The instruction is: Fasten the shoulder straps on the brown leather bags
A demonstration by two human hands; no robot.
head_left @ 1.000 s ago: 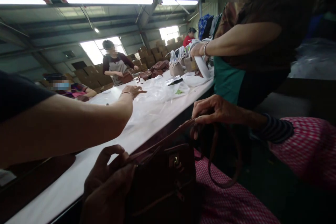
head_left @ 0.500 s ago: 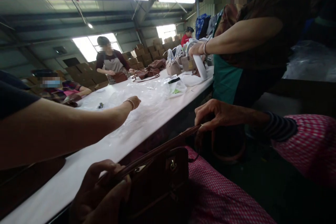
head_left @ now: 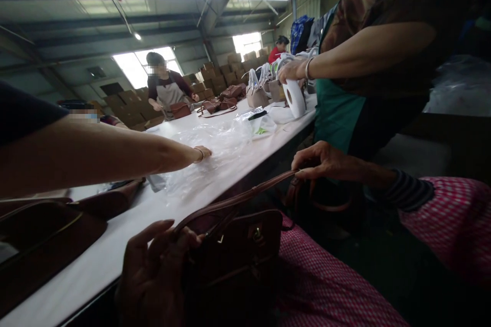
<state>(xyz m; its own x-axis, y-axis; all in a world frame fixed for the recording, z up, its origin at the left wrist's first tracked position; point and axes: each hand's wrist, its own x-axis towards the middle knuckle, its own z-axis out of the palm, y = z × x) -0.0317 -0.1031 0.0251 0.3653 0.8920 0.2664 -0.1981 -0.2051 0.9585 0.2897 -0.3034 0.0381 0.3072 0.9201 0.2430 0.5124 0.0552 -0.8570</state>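
Observation:
A dark brown handbag (head_left: 238,255) with a gold-coloured clasp rests against my lap, which is covered in pink checked cloth. Its long strap (head_left: 245,194) runs between my two hands in a slight curve. My left hand (head_left: 157,260), in shadow, is closed round the strap's lower end beside the bag. My right hand (head_left: 322,163) pinches the strap's other end between thumb and fingers, up to the right. A loose piece of the strap hangs below those fingers. The bag's lower part is lost in darkness.
A white table (head_left: 192,194) stretches away, with clear plastic bags (head_left: 215,138) under a co-worker's arm (head_left: 153,156). A large brown bag (head_left: 46,240) lies at left. At right another person holds a white roll (head_left: 294,99) by beige handbags (head_left: 256,96). Brown bags (head_left: 218,104) lie farther back.
The strap has gone from taut and straight to slightly slack. My left hand has shifted a little right. The co-worker's arm at left has moved, uncovering more of the large brown bag.

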